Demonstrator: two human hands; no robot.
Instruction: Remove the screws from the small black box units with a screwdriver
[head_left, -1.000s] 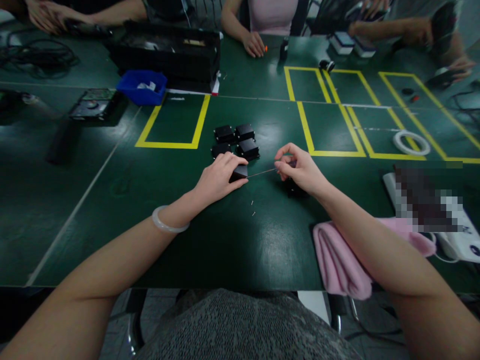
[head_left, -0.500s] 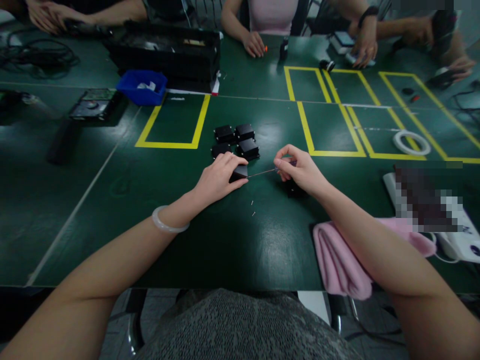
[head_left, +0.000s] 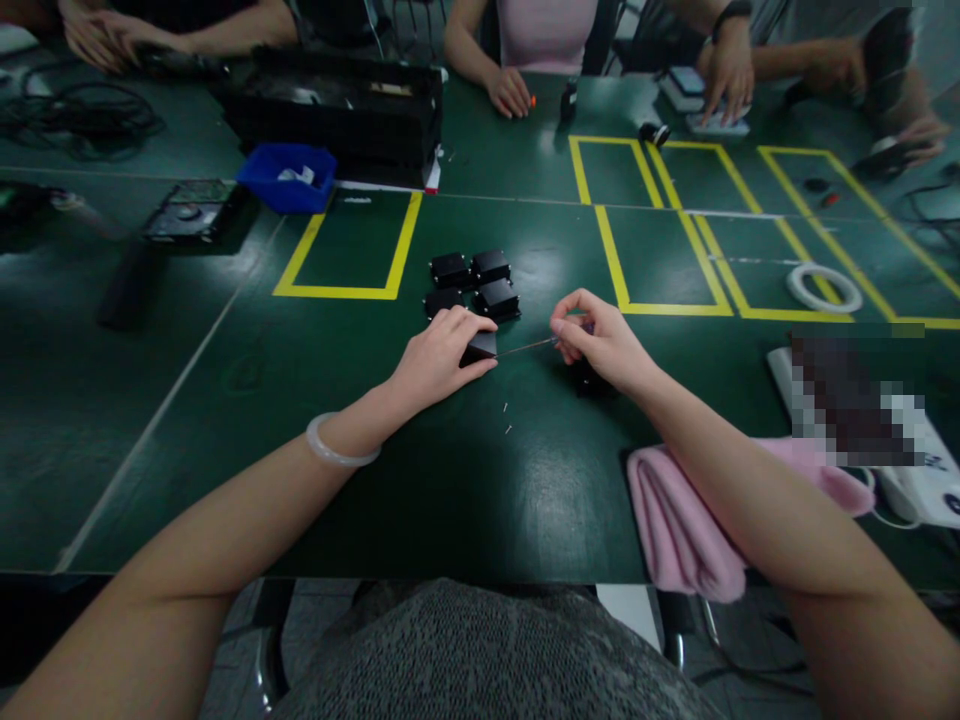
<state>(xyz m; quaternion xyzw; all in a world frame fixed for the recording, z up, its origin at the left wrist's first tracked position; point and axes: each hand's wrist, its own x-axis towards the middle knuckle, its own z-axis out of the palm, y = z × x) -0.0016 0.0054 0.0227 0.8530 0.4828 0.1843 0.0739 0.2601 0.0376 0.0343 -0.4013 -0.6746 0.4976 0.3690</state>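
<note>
My left hand [head_left: 444, 356] is closed round a small black box [head_left: 481, 347] resting on the green table, its thumb at the near side and fingers over the top. From the right, my right hand [head_left: 596, 338] pinches a thin screwdriver [head_left: 526, 348], whose tip meets the box's right edge. Just beyond my left hand, several more black boxes [head_left: 496, 298] sit grouped together. Another black piece [head_left: 592, 380] lies partly hidden under my right hand. Two tiny screws [head_left: 508, 429] lie on the table nearer to me.
A folded pink cloth [head_left: 686, 520] lies beneath my right forearm. Further off are a blue bin [head_left: 289, 180], a large black case [head_left: 337, 115], a white tape ring [head_left: 824, 288] and yellow floor-style markings [head_left: 335, 293]. Co-workers' hands [head_left: 510, 92] rest across the table.
Both hands keep nearly the same place, with the screwdriver tip still at the box. The whole view has shifted very slightly.
</note>
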